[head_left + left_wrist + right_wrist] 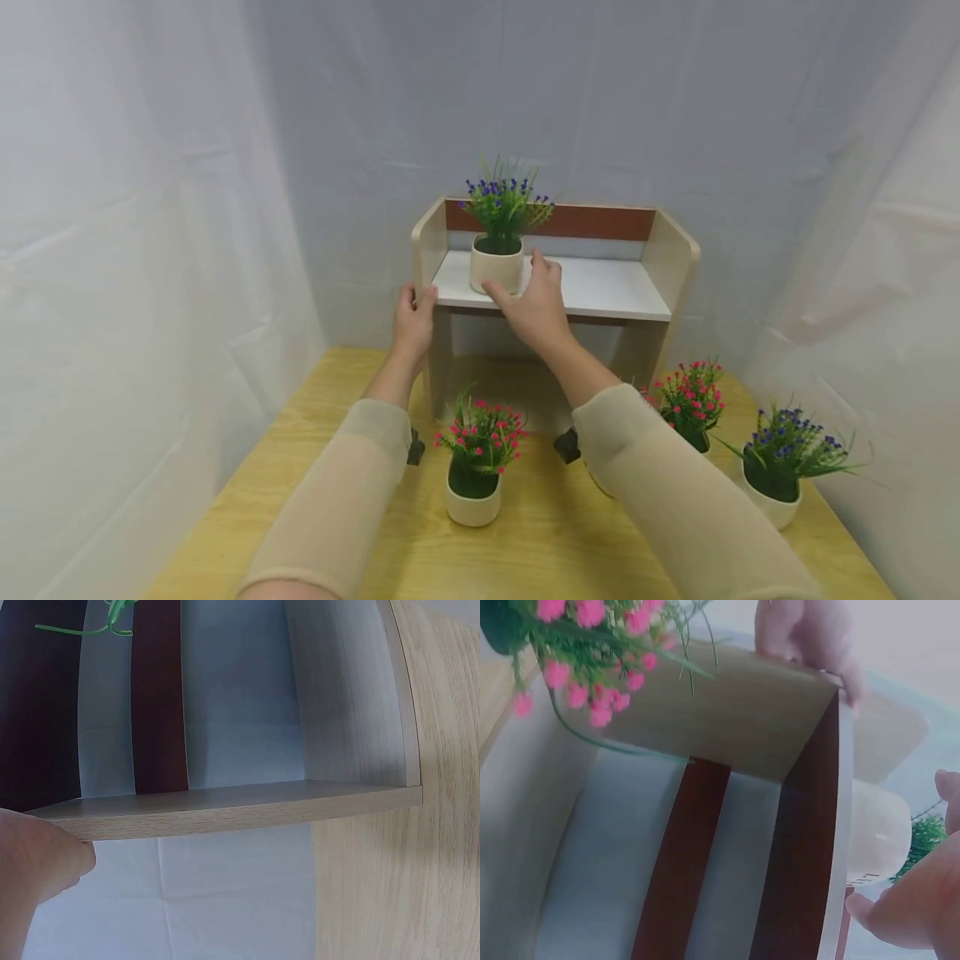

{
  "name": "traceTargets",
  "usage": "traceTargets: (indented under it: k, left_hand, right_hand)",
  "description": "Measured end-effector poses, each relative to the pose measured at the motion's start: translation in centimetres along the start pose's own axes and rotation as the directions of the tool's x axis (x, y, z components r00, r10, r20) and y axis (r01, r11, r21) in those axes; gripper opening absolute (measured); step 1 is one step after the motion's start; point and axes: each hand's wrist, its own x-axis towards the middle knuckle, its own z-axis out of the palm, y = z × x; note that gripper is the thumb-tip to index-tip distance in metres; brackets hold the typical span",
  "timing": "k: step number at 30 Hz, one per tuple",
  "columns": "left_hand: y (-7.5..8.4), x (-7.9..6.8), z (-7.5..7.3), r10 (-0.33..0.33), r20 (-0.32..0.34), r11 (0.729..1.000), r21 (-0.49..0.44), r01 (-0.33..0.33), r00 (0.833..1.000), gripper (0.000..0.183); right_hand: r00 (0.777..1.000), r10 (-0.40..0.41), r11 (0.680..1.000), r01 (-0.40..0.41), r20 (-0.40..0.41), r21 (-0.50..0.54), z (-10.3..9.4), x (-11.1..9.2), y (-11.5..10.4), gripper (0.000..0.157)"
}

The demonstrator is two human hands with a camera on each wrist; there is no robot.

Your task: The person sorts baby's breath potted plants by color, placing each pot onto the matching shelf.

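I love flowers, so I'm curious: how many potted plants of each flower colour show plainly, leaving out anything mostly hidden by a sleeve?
Pink-flowered green plants in rounded cream pots: 2
Blue-violet-flowered green plants in rounded cream pots: 2
Total: 4

This is a sheeted-off booth (210, 167) — pale, creased sheeting (360, 125) hangs behind the shelf (615, 287) and on both sides of it. Under the shelf is a wood-grain table (540, 546), with potted flowers (472, 483) on and before the shelf — the wider room cannot be told.
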Motion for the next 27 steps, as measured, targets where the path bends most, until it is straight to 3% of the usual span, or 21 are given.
traceTargets:
  k: [9,16,22,27]
  left_hand:
    - [-0.1,0.2,-0.2,-0.002,-0.005,1.0,-0.015,0.002,1.0,0.056]
    - [-0.1,0.2,-0.2,0.004,-0.013,1.0,-0.016,-0.004,1.0,0.053]
    - [-0.3,0.3,-0.2,-0.004,-0.013,1.0,-0.02,0.004,1.0,0.053]
    - [-0.3,0.4,-0.3,-0.002,-0.018,1.0,-0.019,0.002,1.0,0.053]
  right_hand:
    - [0.999,-0.017,0.997,0.014,0.037,0.07,-0.2,-3.1,0.4,0.103]
    - [0.994,-0.081,0.994,0.076,0.07,0.081,0.1,-6.0,1.2,0.104]
    - [0.989,-0.109,0.993,0.103,0.101,0.061,0.1,-8.4,2.6,0.106]
    - [0.987,-0.087,0.994,0.077,0.138,0.08,0.5,-10.5,4.3,0.107]
